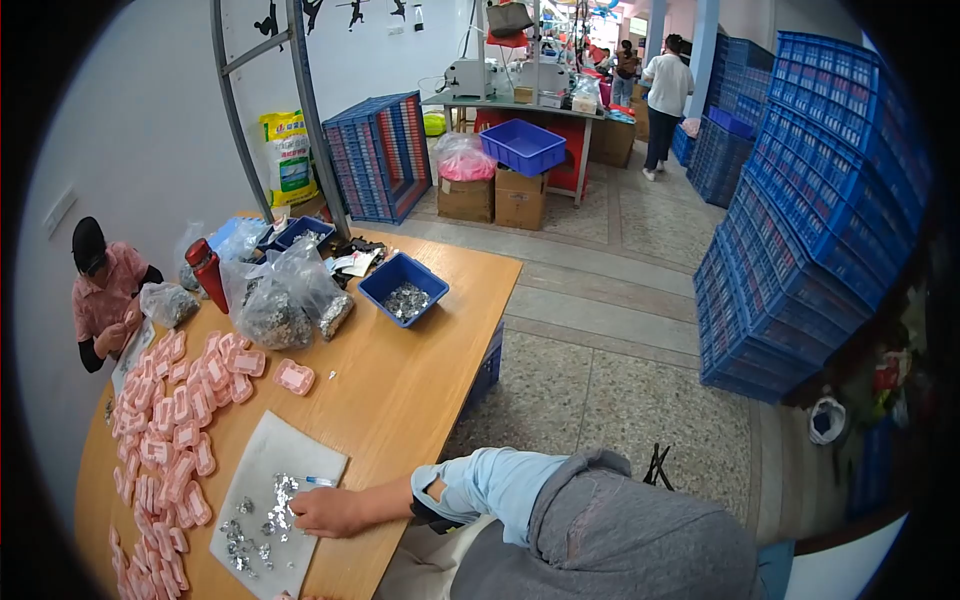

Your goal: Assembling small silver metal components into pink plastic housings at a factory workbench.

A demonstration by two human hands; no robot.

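My right hand (pixel 328 513) rests at the edge of a white foam-like sheet (pixel 262 440) on the table, fingers curled in and fingertips at a scatter of small shiny metal pieces (pixel 284 490). What lies between those fingers, if anything, is hidden. Just beyond the hand is a small blue-and-clear stick-like item (pixel 320 481). More silvery pieces (pixel 238 545) form a loose cluster on the near left of the sheet. Of my left hand (pixel 312 597) only a sliver of fingers shows at the lower edge.
Many pink plastic cases (pixel 185 435) cover the table's left side. Behind them stand clear bags of metal parts (pixel 272 312), a red bottle (pixel 204 270) and a blue bin (pixel 403 290). Another person (pixel 112 290) works at the far left. Blue crates (pixel 800 210) are stacked at right.
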